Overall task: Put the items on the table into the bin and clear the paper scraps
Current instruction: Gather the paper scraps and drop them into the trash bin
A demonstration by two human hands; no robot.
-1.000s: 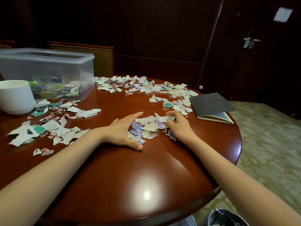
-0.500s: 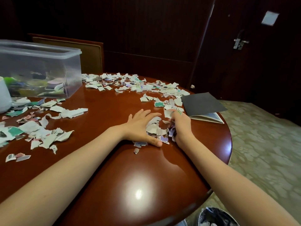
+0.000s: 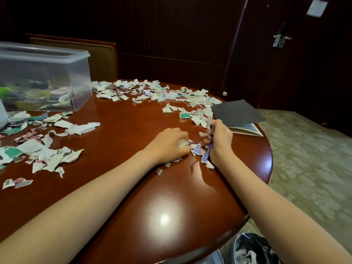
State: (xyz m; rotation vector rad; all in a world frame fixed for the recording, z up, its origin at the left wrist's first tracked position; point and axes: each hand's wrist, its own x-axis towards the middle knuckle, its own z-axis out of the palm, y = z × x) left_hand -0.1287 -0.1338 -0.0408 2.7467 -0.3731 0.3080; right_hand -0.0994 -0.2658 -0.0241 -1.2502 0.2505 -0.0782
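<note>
**Status: both hands closed on scraps, mid-table**

My left hand point(image 3: 169, 145) lies knuckles up on the table point(image 3: 133, 197), its fingers curled over paper scraps point(image 3: 198, 150), with a white piece pinched under the thumb. My right hand point(image 3: 219, 141) stands on its edge just beside it, fingers clenched round a bunch of the same scraps, with pieces sticking out above and below the fist. A few loose bits lie on the wood beneath both wrists.

A far band of scraps point(image 3: 152, 93) runs along the back edge. A left heap of scraps point(image 3: 47, 155) sits well apart from my hands. The clear bin point(image 3: 76, 60) stands at the back left, items inside. A dark booklet point(image 3: 238, 115) lies near my right hand. A lined waste basket point(image 3: 253, 248) sits on the floor below the table edge.
</note>
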